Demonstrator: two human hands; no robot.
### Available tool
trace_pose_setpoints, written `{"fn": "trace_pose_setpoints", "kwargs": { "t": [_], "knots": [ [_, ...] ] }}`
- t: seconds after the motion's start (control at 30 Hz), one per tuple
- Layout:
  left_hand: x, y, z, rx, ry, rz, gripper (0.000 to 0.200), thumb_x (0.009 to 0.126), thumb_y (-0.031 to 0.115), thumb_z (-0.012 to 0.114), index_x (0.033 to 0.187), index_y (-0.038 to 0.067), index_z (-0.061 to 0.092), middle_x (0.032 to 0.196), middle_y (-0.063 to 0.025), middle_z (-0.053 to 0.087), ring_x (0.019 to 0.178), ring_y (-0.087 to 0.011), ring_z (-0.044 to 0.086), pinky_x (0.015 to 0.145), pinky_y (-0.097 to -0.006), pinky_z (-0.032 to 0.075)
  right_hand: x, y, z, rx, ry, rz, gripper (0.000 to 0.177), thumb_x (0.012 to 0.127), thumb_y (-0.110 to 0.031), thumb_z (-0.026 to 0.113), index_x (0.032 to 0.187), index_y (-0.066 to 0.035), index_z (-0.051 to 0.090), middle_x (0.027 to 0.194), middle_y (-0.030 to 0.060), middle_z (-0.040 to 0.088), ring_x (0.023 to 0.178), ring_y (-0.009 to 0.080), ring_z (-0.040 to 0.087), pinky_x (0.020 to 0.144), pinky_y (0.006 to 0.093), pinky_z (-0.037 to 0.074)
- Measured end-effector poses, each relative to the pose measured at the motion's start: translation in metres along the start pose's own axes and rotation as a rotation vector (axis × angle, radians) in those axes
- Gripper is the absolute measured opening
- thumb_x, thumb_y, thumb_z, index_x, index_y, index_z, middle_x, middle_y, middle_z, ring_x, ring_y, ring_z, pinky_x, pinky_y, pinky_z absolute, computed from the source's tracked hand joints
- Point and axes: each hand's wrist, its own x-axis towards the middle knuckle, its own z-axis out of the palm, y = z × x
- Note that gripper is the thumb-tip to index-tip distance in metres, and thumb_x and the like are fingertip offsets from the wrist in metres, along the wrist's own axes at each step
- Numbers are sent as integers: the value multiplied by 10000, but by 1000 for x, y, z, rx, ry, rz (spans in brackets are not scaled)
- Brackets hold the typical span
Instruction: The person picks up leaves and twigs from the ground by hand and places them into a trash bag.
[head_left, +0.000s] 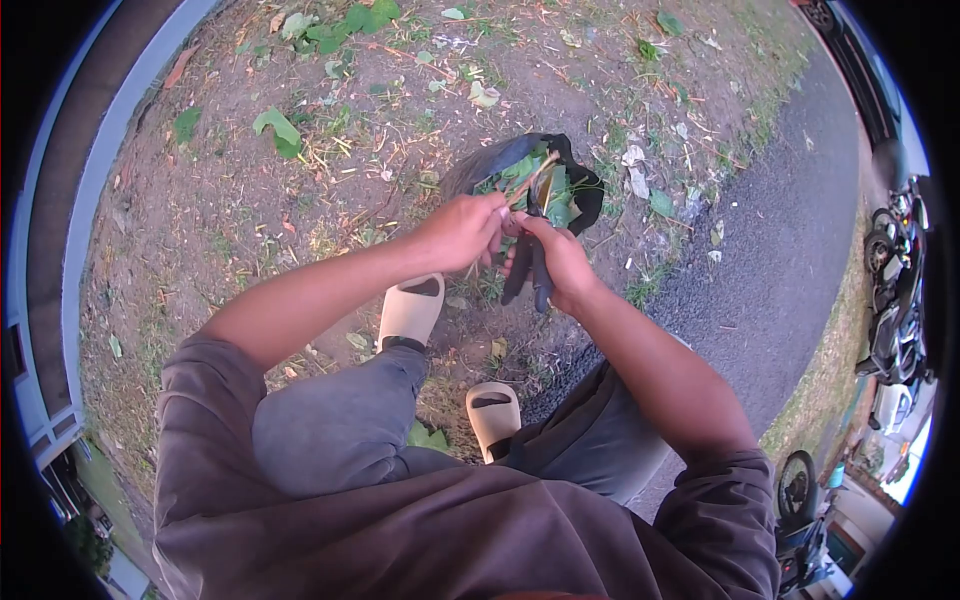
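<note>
My left hand [466, 232] is closed round a thin brown plant stem [543, 167], which points up and to the right over the bag. Black-handled pruning shears [541, 272] are gripped in my right hand [566, 262], with their blades upward beside the stem. Both hands are close together, fingertips almost meeting. Just beyond them a black plastic bag [588, 204] lies with its mouth spread, and green leaves [562, 190] fill the opening. The lower part of the bag is partly hidden behind my left hand.
Bare soil with dry clippings surrounds the bag. A loose green leaf [279, 132] lies at the upper left. My sandalled feet [411, 312] are below my hands. An asphalt strip [770, 240] runs along the right, with parked motorcycles [897, 290] beyond it.
</note>
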Motion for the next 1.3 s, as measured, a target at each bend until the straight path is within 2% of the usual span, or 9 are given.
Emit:
{"fn": "trace_pose_setpoints", "kwargs": {
  "t": [0.27,0.4,0.47,0.5,0.63,0.8,0.93,1.03,1.3],
  "knots": [
    [3,0,-24,8,146,87,225,1132,171,410,1077,25,572,693,-7,532,539,-131,569,525,-330,486,-16,-41,-8,-106,-93,176,386,992,-371,667,1147,-18,665,927,105,717,856,224,727,802,349,576],
    [2,7,-24,-268,156,9,292,1167,252,387,1095,42,578,708,49,430,540,-69,445,494,-286,431,-23,-61,-27,-590,-48,-54,543,970,-457,672,1208,30,679,971,132,732,950,229,728,868,368,564],
    [5,8,-24,-472,145,-14,309,1175,275,383,1102,50,581,719,67,394,547,-51,398,475,-271,391,-41,-76,-22,-1202,173,-220,539,924,-466,705,1117,37,700,937,174,739,933,268,725,861,419,546],
    [6,7,-25,-512,157,24,301,1176,274,388,1111,56,585,729,74,382,564,-41,378,477,-259,345,-44,-78,-21,-1270,187,-182,535,883,-462,725,1069,39,709,949,235,741,947,346,737,884,463,532],
    [14,-3,-33,-464,205,94,273,1159,294,468,1095,66,606,736,88,374,607,-34,342,515,-246,244,-55,-65,-13,-1452,71,-123,525,875,-449,726,1077,35,720,972,263,743,969,402,734,912,468,537],
    [15,-17,-43,-202,214,50,292,1101,346,604,1067,59,646,768,73,512,682,-38,439,617,-257,347,-52,-39,-9,-1741,-10,-201,480,878,-421,712,1079,15,735,1047,266,744,1009,434,723,945,473,552],
    [11,-20,-46,-106,220,-16,315,1079,362,642,1098,49,671,846,34,651,782,-42,534,719,-270,424,-18,-68,-20,-1547,-241,84,467,919,-412,682,1100,16,730,1046,249,758,966,395,756,885,454,594],
    [9,-18,-45,-96,226,-3,310,1083,353,635,1095,46,676,859,27,673,788,-42,542,725,-267,432,18,-72,-27,-835,-428,497,475,949,-456,656,1061,4,690,992,182,765,821,293,785,687,410,651],
    [-2,-19,-54,-120,232,-13,325,1073,364,641,1075,44,696,763,45,605,699,-44,484,646,-279,385,42,-77,-24,-989,-477,663,466,954,-376,637,1071,74,663,961,235,746,853,344,787,757,468,676]
  ]
}}
